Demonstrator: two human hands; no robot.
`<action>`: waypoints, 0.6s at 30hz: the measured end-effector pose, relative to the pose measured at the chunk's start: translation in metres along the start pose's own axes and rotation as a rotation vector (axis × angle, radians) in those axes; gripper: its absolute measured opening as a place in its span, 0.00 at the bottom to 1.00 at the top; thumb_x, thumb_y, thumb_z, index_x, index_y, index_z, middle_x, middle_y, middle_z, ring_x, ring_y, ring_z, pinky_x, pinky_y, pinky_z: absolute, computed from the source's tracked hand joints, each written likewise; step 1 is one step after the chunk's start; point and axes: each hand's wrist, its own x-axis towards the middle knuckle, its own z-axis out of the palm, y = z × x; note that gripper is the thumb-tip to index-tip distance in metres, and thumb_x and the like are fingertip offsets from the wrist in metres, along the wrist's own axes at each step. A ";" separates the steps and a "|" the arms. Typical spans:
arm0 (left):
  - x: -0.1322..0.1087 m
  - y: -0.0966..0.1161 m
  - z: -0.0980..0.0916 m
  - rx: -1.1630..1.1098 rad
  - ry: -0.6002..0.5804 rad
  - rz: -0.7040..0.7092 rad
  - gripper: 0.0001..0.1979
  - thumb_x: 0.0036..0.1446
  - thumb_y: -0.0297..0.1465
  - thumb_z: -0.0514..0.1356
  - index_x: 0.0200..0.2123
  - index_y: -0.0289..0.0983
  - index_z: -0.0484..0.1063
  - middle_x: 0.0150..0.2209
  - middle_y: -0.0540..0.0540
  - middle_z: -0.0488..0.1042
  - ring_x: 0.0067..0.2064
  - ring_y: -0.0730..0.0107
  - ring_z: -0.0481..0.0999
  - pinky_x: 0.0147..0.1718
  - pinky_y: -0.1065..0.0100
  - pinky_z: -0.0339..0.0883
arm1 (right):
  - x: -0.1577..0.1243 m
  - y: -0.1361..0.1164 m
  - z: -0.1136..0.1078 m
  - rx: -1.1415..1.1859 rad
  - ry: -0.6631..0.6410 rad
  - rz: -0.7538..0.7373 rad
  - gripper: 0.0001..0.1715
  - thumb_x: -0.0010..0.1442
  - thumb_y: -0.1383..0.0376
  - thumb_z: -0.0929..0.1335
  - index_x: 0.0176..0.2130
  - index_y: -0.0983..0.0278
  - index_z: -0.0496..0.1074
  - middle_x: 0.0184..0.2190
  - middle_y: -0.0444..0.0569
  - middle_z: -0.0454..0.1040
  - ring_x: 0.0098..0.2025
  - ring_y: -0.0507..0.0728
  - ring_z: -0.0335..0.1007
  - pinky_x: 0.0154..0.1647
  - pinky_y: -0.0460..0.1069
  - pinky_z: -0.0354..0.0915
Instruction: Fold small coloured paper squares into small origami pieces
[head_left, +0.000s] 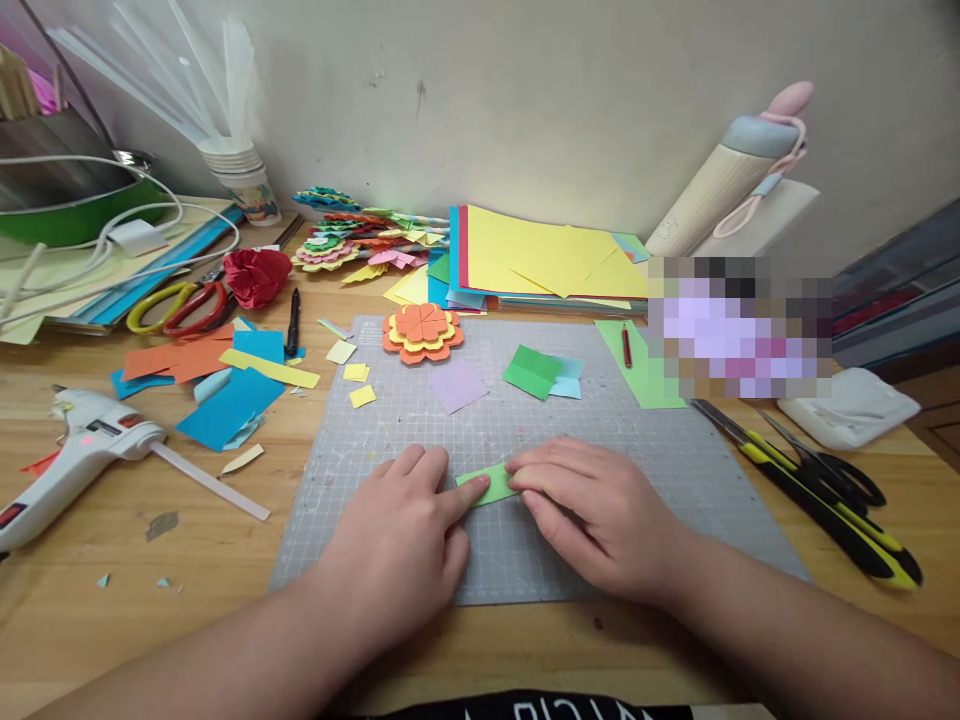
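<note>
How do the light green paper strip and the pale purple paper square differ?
The light green paper strip is narrow and oblong; the pale purple paper square is broader and squarer. The left hand and right hand touch the strip, while neither touches the square. Both lie on the gray gridded cutting mat.

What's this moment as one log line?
left hand: touching green strip | right hand: touching green strip's right end | green strip: on mat | beyond: purple square, flower
</note>
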 end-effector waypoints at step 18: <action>-0.001 0.000 0.001 0.000 0.001 0.029 0.23 0.56 0.26 0.50 0.54 0.44 0.70 0.35 0.44 0.67 0.40 0.56 0.66 0.37 0.54 0.66 | 0.017 0.015 0.016 0.098 -0.042 0.416 0.07 0.55 0.69 0.69 0.32 0.62 0.65 0.39 0.47 0.65 0.43 0.56 0.63 0.45 0.53 0.62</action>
